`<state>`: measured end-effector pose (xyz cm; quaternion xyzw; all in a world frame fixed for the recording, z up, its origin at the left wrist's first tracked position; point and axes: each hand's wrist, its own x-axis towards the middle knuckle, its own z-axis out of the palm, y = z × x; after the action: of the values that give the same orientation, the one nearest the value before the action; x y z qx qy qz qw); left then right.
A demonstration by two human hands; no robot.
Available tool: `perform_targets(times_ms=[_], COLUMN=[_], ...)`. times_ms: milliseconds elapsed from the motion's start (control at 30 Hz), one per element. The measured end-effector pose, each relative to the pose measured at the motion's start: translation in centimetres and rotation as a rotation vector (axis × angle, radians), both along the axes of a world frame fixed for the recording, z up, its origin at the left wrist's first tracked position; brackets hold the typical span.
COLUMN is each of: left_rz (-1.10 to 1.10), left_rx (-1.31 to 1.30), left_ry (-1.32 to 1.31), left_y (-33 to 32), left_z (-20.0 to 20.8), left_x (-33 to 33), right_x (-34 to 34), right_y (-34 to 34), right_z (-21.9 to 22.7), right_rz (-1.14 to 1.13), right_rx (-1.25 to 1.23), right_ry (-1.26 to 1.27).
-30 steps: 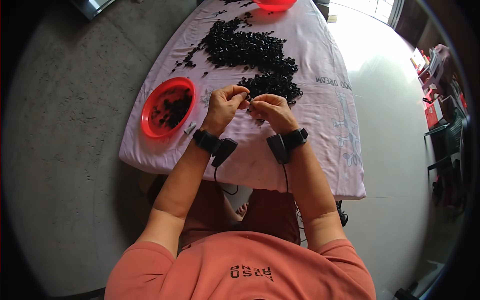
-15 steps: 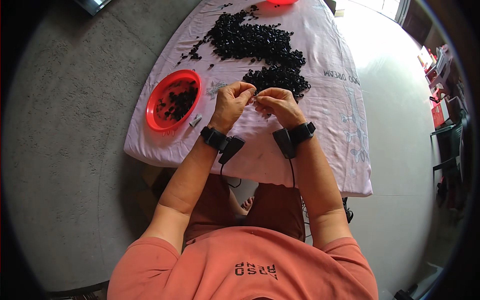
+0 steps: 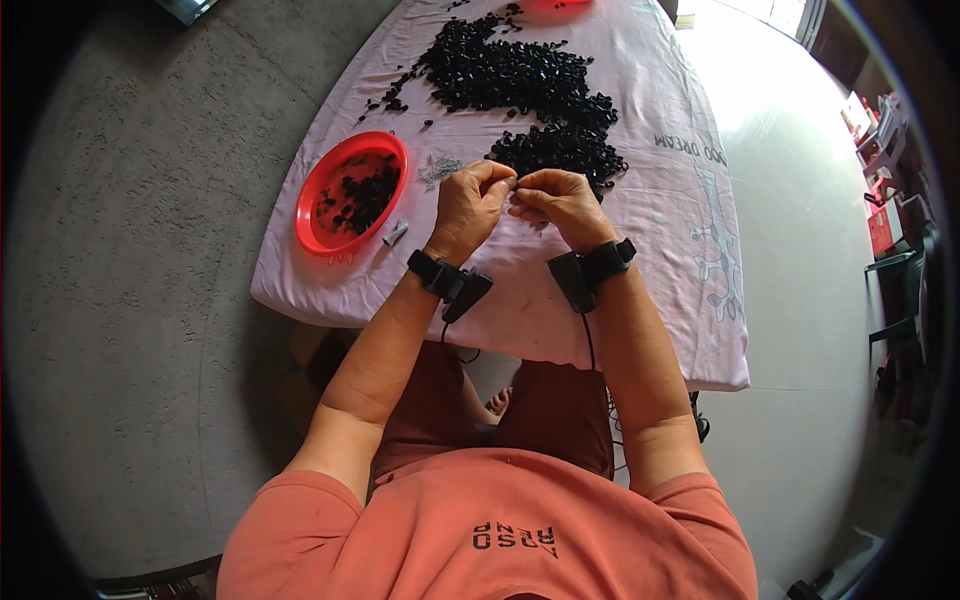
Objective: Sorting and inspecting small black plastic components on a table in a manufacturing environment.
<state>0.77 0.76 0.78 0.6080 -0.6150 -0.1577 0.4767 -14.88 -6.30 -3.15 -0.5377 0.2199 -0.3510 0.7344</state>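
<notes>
My left hand [image 3: 468, 205] and my right hand [image 3: 560, 205] meet fingertip to fingertip over the near edge of a heap of small black pieces [image 3: 560, 148]. Both are closed in a pinch; whatever lies between the fingertips is too small and covered to name. To the left of my left hand stands a red round basin [image 3: 304, 214] with some black pieces [image 3: 362, 200] inside. A small grey object [image 3: 396, 233] lies between the basin and my left wrist. Each wrist wears a black strapped device with a cable.
A pale pink printed cloth [image 3: 660, 290] covers the table. A larger spread of black pieces [image 3: 500, 68] reaches toward the far end, with stray ones at its left. Another red container [image 3: 560, 3] shows at the far edge. Chairs and red items [image 3: 885, 225] stand far right.
My hands stay pinched together at nearly the same spot, with only a slight shift of the fingers. The whole picture has moved a little; the basin and heap look unchanged.
</notes>
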Motion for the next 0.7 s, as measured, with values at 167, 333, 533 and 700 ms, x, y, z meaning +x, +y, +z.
perform_targets(times_ms=[167, 333, 533, 700], left_rz=[0.003, 0.002, -0.016, -0.015], left_rx=[0.042, 0.057, 0.086, 0.107], left_ry=[-0.003, -0.007, 0.003, 0.014], left_y=[0.0, 0.1, 0.0, -0.1], left_z=[-0.2, 0.0, -0.1, -0.2], left_x=[0.4, 0.4, 0.5, 0.6], right_x=[0.0, -0.1, -0.1, -0.1], right_y=[0.1, 0.3, 0.5, 0.6], right_z=[0.1, 0.5, 1.1, 1.3], right_rz=[0.009, -0.001, 0.019, 0.019], right_rx=[-0.030, -0.066, -0.065, -0.041], right_ry=[0.000, 0.043, 0.009, -0.017])
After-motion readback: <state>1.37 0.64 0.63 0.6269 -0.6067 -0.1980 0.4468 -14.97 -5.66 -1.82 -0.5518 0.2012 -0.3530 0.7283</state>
